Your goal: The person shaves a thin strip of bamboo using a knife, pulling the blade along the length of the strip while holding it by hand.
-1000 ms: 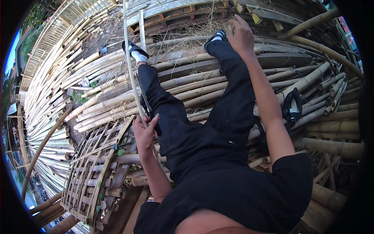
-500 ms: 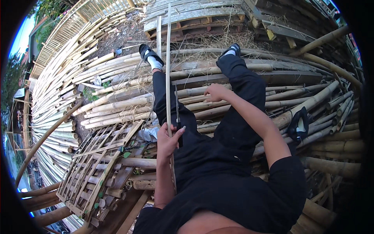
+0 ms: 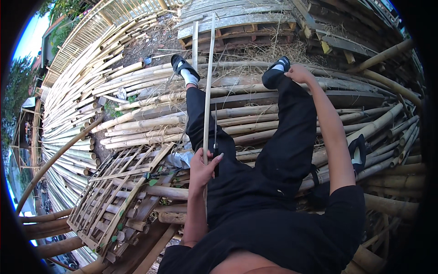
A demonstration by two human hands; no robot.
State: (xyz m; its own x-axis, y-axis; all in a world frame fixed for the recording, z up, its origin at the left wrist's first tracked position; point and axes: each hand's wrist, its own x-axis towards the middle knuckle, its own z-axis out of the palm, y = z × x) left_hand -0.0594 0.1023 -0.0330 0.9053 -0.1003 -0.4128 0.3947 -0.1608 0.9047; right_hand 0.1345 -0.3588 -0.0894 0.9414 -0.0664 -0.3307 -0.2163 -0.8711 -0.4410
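Note:
My left hand [image 3: 200, 172] is closed around a long, pale bamboo strip [image 3: 208, 86] that stands lengthwise between my body and the far pallet. That same hand also holds a knife with a black handle [image 3: 216, 166]; its thin blade [image 3: 216, 125] points away from me, alongside the strip. My right hand [image 3: 299, 73] is stretched out to my right ankle, beside the dark sandal [image 3: 273, 75]. Its fingers are bent together, and whatever they may hold is too small to see.
Bamboo poles [image 3: 146, 121] lie under and around my legs. A slatted bamboo frame [image 3: 118, 201] rests at the left. Far ahead stands a wooden pallet [image 3: 237, 29], with dry fibres [image 3: 255, 52] before it. A black strapped object [image 3: 357, 153] lies at the right.
My right hand has moved forward and right, from between my knees to my right ankle. My left hand keeps its hold on the strip and knife. The view has shifted slightly.

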